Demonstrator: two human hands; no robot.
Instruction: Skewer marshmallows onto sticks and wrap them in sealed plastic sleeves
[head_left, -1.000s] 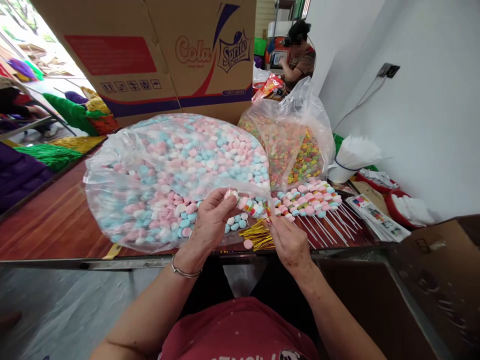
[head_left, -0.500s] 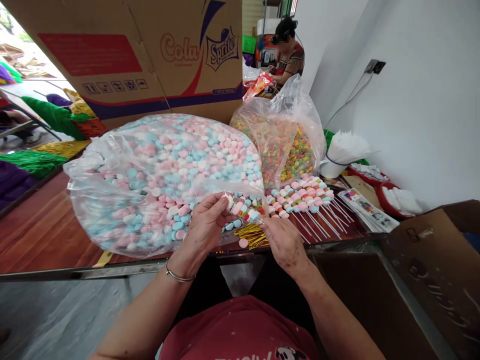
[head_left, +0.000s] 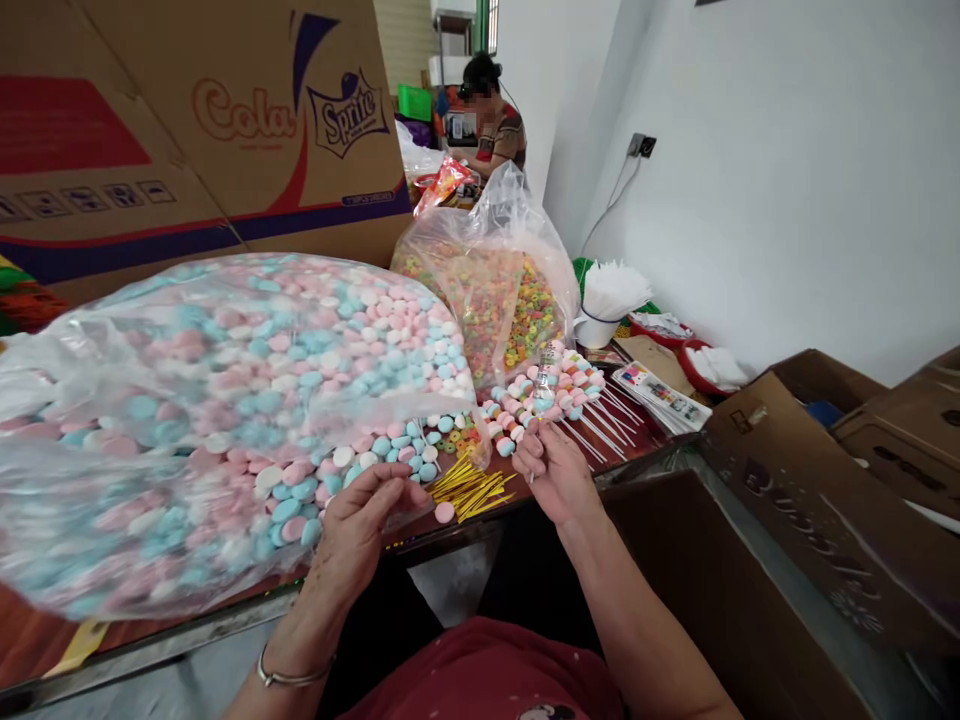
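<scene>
I hold the wrapped marshmallow skewer [head_left: 547, 378] by its lower end in my right hand [head_left: 556, 468], candy above the grip, unwrapped skewers [head_left: 511, 405] behind; my left hand's [head_left: 356, 530] grip, near gold twist ties [head_left: 471, 490], I cannot tell.

The candy discs [head_left: 296, 492] are pink, blue and white, the small rings [head_left: 534, 310] yellow, green and orange, the ties [head_left: 469, 488] gold, the co-worker's shirt [head_left: 510, 138] striped.

Free gap over gold ties [head_left: 472, 491], between left hand [head_left: 351, 535] and right hand [head_left: 556, 472] — bulky candy bag [head_left: 225, 420] as leftward obstacle
</scene>
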